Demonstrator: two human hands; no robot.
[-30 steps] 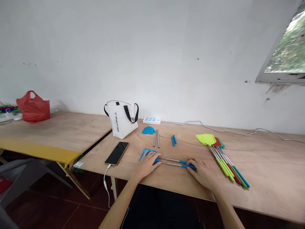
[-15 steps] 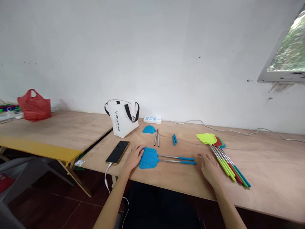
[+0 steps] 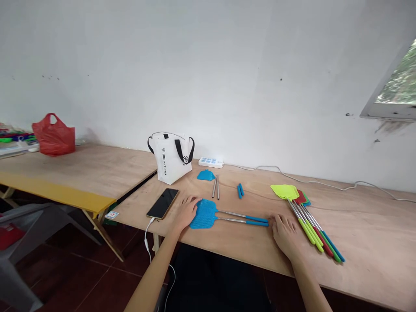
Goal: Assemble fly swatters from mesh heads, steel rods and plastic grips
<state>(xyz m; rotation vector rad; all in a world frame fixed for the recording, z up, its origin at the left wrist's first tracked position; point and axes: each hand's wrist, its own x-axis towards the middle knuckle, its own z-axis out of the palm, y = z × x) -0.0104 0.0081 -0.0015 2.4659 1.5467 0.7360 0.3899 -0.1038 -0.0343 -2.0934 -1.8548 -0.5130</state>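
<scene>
Two blue fly swatters (image 3: 204,219) lie side by side on the table, heads to the left and handles to the right. Against the left edge of their overlapping heads rests my left hand (image 3: 188,211), its fingers stretched out. My right hand (image 3: 285,232) lies palm down by the handle ends, fingers spread, with nothing held. Behind the pair are a blue swatter head piece (image 3: 206,175), two metal tubes (image 3: 216,188) and two short blue grips (image 3: 240,190). To my right, several assembled swatters (image 3: 312,221) in yellow, red, green and blue lie fanned together.
A phone (image 3: 163,203) with a white cable lies left of my left hand. Behind it stand a white bag (image 3: 172,162) and a power strip (image 3: 210,162). A second table (image 3: 97,173) at left bears a red plastic bag (image 3: 55,138).
The two blue handles have come closer together, and their ends now line up near my right hand. My left hand has shifted slightly at the swatter heads. The camera view has turned slightly.
</scene>
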